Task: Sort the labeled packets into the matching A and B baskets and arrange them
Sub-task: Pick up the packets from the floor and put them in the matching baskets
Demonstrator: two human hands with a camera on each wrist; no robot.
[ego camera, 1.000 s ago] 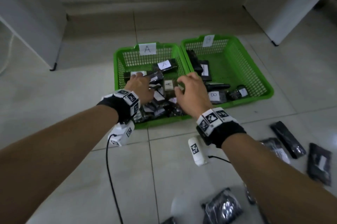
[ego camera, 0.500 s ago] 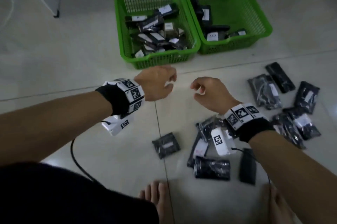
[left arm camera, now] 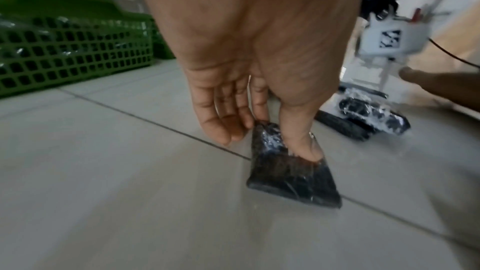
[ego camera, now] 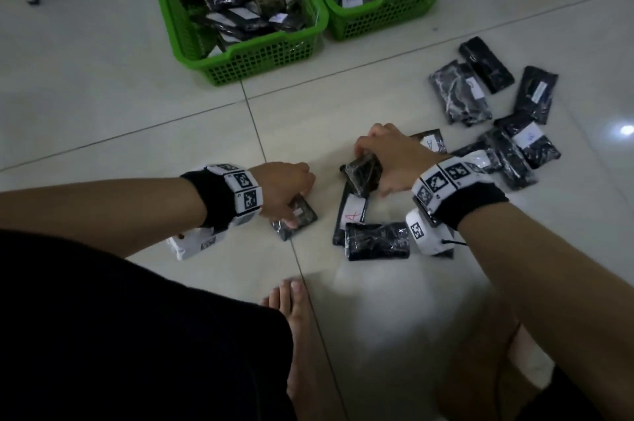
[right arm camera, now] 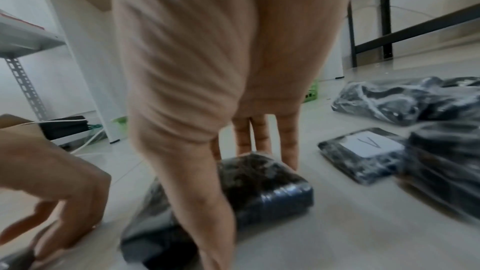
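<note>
While both of my hands are down on the floor tiles, each has a packet under it. My left hand (ego camera: 286,192) pinches a small dark packet (ego camera: 297,217) lying near me on the left, thumb pressed on top and fingertips at its far edge, as the left wrist view shows. My right hand (ego camera: 391,160) grasps a fatter wrapped packet (ego camera: 364,173), thumb on the near side and fingers (right arm camera: 287,142) behind it; I see no label on the face turned toward me.

As I judge it, the step is lifting and reading these two before carrying them. I would turn each one label-up first, because a guess would put it in the wrong basket. The wrap looks slick, so I would hold by the edges, not the flat faces.

Far from me sit the left green basket (ego camera: 247,58), already crowded with packets, and the right green basket (ego camera: 387,17), holding fewer. Just beside my right hand lies a packet marked A (ego camera: 353,213), with more loose packets (ego camera: 487,111) scattered to the right. Those remain unsorted.
</note>
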